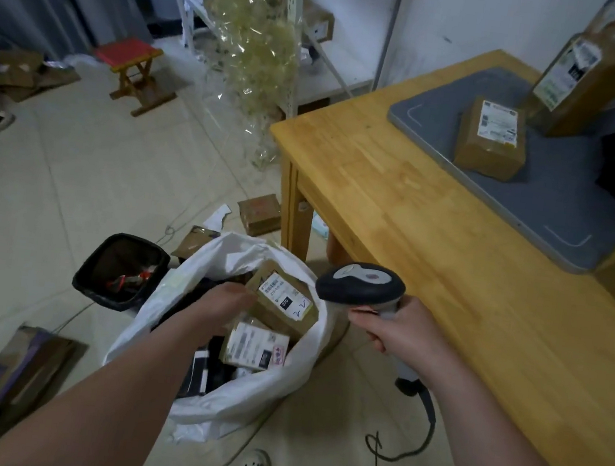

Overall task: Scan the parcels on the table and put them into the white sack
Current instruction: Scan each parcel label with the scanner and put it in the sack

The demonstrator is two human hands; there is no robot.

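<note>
Left grip (pixel 224 302) holds one parcel (pixel 282 299) in white sack (pixel 239 398); right grip (pixel 398 333) clasps scanner (pixel 361 284); second parcel (pixel 491 139) on mat (pixel 572 211).

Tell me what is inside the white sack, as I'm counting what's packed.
In the white sack lie a labelled parcel and black bags; the left hand holds a brown parcel at its mouth. Anything deeper is covered by these and the arm.

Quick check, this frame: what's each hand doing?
Left hand: grips a brown parcel over the white sack.
Right hand: grips the barcode scanner.
</note>
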